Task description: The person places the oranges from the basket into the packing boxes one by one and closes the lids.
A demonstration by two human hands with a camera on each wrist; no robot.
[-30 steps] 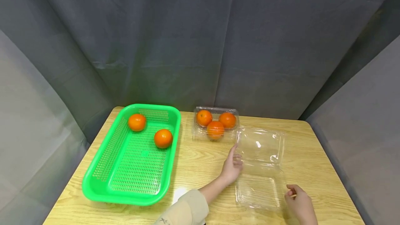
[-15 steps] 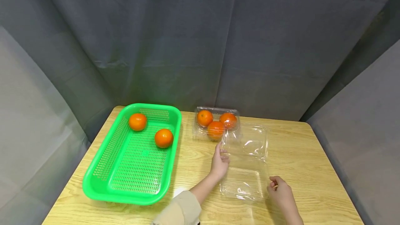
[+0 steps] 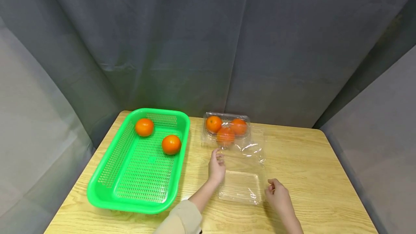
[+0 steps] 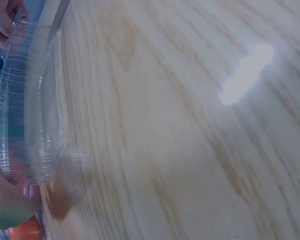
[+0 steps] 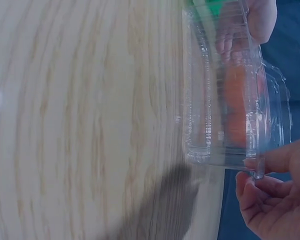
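Both hands hold an open clear plastic clamshell container (image 3: 242,187) by its opposite sides, its lid folded back toward the far side. My left hand (image 3: 216,168) grips the left side, with its fingers showing through the plastic in the right wrist view. On the other side my right hand (image 3: 278,195) pinches the rim; the right wrist view shows its thumb (image 5: 277,159) over the edge. In the head view the raised lid overlaps a second clear container (image 3: 209,141) holding three oranges (image 3: 213,124). The held container has no fruit in it.
A green plastic basket (image 3: 92,190) stands at the left of the wooden table (image 3: 305,161), with two oranges (image 3: 171,144) inside. Grey curtains (image 3: 182,46) hang behind and on both sides of the table.
Both hands have moved left with the open clamshell container, so its lid now overlaps the filled container in the head view. The basket and the oranges stay where they were.
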